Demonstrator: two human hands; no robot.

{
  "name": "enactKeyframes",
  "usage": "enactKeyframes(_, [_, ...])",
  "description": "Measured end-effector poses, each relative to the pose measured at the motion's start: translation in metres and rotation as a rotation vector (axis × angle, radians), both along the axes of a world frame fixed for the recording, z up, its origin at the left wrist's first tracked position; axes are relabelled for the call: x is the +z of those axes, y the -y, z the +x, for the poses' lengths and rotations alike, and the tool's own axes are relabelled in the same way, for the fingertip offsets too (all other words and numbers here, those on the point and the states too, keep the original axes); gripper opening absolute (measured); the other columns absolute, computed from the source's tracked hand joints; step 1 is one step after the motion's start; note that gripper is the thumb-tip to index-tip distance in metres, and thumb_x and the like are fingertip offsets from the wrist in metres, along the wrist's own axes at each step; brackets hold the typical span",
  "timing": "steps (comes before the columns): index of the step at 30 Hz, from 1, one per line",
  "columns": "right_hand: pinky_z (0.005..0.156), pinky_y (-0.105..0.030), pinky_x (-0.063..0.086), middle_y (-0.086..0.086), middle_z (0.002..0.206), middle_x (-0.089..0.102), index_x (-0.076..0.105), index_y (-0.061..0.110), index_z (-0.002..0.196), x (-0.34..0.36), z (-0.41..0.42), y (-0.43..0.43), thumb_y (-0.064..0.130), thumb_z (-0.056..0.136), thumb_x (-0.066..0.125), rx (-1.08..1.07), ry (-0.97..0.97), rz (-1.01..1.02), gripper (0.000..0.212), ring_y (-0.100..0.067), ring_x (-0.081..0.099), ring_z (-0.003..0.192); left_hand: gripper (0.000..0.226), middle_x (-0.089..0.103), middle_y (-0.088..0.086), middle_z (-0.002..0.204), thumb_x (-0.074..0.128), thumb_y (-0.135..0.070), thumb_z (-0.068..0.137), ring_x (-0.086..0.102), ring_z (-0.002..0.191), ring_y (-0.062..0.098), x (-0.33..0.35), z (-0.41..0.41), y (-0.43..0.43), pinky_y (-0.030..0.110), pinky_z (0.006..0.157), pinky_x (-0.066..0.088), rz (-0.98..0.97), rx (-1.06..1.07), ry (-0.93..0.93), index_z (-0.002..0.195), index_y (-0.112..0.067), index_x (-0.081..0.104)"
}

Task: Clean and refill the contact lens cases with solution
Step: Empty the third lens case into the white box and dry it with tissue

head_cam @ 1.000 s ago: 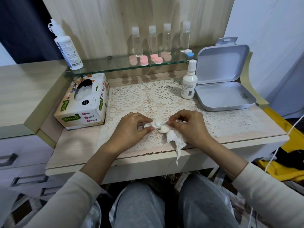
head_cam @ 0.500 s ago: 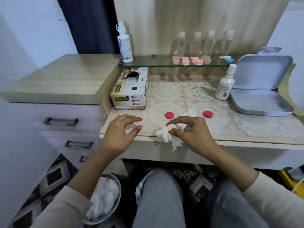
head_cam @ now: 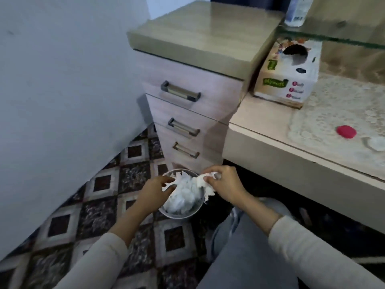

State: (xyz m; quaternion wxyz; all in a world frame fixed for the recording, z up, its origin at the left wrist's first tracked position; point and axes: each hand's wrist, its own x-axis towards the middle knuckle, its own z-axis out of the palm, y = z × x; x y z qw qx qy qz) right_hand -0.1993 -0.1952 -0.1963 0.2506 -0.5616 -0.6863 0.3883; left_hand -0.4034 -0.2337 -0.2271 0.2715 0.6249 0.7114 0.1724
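Nearest the camera: grey trouser legs (head_cam: 250,257) and two cream sleeves (head_cam: 100,259), the person seated and leaning toward the floor on their left.

Left hand (head_cam: 155,195) sits at the near-left rim of a small round bin (head_cam: 181,216). Its fingers (head_cam: 166,181) are bent over the edge and touch the white paper inside. Motion blur; cannot tell whether they pinch a strip or only rest on it.

Right hand (head_cam: 226,184) is over the bin's right side, fingers (head_cam: 216,171) curled tight round a crumpled tissue (head_cam: 205,182). Loose ends of the tissue hang down across the rim.

The bin is heaped with used tissues (head_cam: 183,198). It stands on a patterned floor covering (head_cam: 100,197) of dark squares in pale frames, just in front of the lowest drawer.

Behind the bin: a drawer unit (head_cam: 187,113), three bar handles in view. A pale wall (head_cam: 62,80) is to its left.

Right of the drawers, lower than the unit's top: the tabletop (head_cam: 260,130) with a lace mat (head_cam: 333,109). A red cap (head_cam: 346,132) from a lens case lies on the mat near its front edge, well apart from both hands. Just beside it, at the frame's right edge, is a small white round piece (head_cam: 377,143), cut off and blurred.

Further back: a tissue box (head_cam: 289,78) against the drawer unit's side. Above it a glass shelf (head_cam: 333,38), with the base of a white bottle (head_cam: 295,13) standing on its left end.
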Motion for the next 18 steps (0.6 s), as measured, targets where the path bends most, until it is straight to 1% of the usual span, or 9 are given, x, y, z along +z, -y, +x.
enactKeyframes(2, [0.063, -0.004, 0.037, -0.012, 0.094, 0.071, 0.073, 0.002, 0.091, -0.022, -0.021, -0.009, 0.002, 0.080, 0.067, -0.017, 0.009, -0.044, 0.013, -0.013, 0.059, 0.082, 0.032, 0.066, 0.007, 0.113, 0.055, -0.029, 0.091, 0.061, 0.099, 0.020, -0.020, -0.016, -0.001, 0.021, 0.079, 0.041, -0.113, 0.018, -0.050, 0.118, -0.012, 0.062])
enactKeyframes(4, [0.069, -0.011, 0.039, -0.012, 0.095, 0.071, 0.073, 0.004, 0.092, -0.045, -0.039, -0.020, 0.004, 0.080, 0.066, -0.033, 0.039, -0.093, 0.014, -0.015, 0.060, 0.084, 0.034, 0.066, 0.008, 0.115, 0.050, -0.032, 0.094, 0.061, 0.102, 0.021, -0.038, -0.031, -0.002, 0.024, 0.079, 0.042, -0.192, 0.027, -0.082, 0.121, -0.014, 0.061])
enactKeyframes(7, [0.072, -0.015, 0.041, -0.010, 0.098, 0.070, 0.072, 0.007, 0.094, -0.076, -0.060, -0.036, 0.007, 0.081, 0.064, -0.065, 0.098, -0.165, 0.015, -0.018, 0.061, 0.087, 0.035, 0.064, 0.008, 0.117, 0.046, -0.033, 0.096, 0.058, 0.105, 0.022, -0.059, -0.047, -0.001, 0.025, 0.077, 0.041, -0.278, 0.040, -0.112, 0.122, -0.015, 0.060])
enactKeyframes(9, [0.082, -0.023, 0.047, -0.011, 0.099, 0.069, 0.072, 0.007, 0.096, -0.094, -0.072, -0.045, 0.009, 0.081, 0.064, -0.076, 0.132, -0.203, 0.016, -0.024, 0.063, 0.094, 0.033, 0.065, 0.009, 0.114, 0.045, -0.032, 0.096, 0.058, 0.104, 0.022, -0.070, -0.053, 0.000, 0.023, 0.073, 0.038, -0.303, 0.044, -0.118, 0.119, -0.016, 0.061])
enactKeyframes(10, [0.086, -0.029, 0.049, -0.012, 0.096, 0.069, 0.071, 0.005, 0.096, -0.101, -0.077, -0.049, 0.008, 0.081, 0.064, -0.082, 0.136, -0.219, 0.017, -0.028, 0.063, 0.094, 0.033, 0.065, 0.009, 0.113, 0.044, -0.032, 0.096, 0.058, 0.103, 0.022, -0.074, -0.055, 0.000, 0.024, 0.074, 0.039, -0.316, 0.051, -0.116, 0.119, -0.016, 0.061])
enactKeyframes(12, [0.087, -0.039, 0.051, -0.014, 0.091, 0.068, 0.071, 0.002, 0.095, -0.113, -0.085, -0.057, 0.007, 0.080, 0.064, -0.088, 0.136, -0.232, 0.017, -0.033, 0.062, 0.093, 0.034, 0.065, 0.011, 0.113, 0.044, -0.033, 0.096, 0.058, 0.103, 0.024, -0.083, -0.059, -0.001, 0.027, 0.079, 0.042, -0.344, 0.058, -0.108, 0.120, -0.015, 0.060])
enactKeyframes(13, [0.087, -0.039, 0.050, -0.015, 0.093, 0.068, 0.071, 0.002, 0.095, -0.118, -0.089, -0.061, 0.007, 0.080, 0.063, -0.084, 0.144, -0.232, 0.017, -0.034, 0.062, 0.094, 0.035, 0.065, 0.011, 0.113, 0.044, -0.033, 0.096, 0.058, 0.103, 0.024, -0.087, -0.061, -0.002, 0.028, 0.080, 0.044, -0.355, 0.062, -0.101, 0.121, -0.014, 0.060])
enactKeyframes(16, [0.087, -0.031, 0.048, -0.018, 0.104, 0.066, 0.069, 0.002, 0.098, -0.131, -0.096, -0.074, 0.007, 0.081, 0.064, -0.089, 0.146, -0.249, 0.018, -0.031, 0.060, 0.097, 0.036, 0.065, 0.010, 0.113, 0.045, -0.034, 0.096, 0.058, 0.103, 0.024, -0.099, -0.065, -0.004, 0.028, 0.080, 0.044, -0.381, 0.081, -0.083, 0.122, -0.014, 0.059])
enactKeyframes(18, [0.088, -0.035, 0.050, -0.017, 0.106, 0.065, 0.069, 0.003, 0.098, -0.138, -0.098, -0.081, 0.009, 0.080, 0.066, -0.099, 0.123, -0.269, 0.020, -0.030, 0.060, 0.097, 0.037, 0.064, 0.010, 0.115, 0.046, -0.034, 0.095, 0.059, 0.104, 0.023, -0.105, -0.068, -0.005, 0.029, 0.082, 0.045, -0.390, 0.099, -0.062, 0.122, -0.013, 0.058])
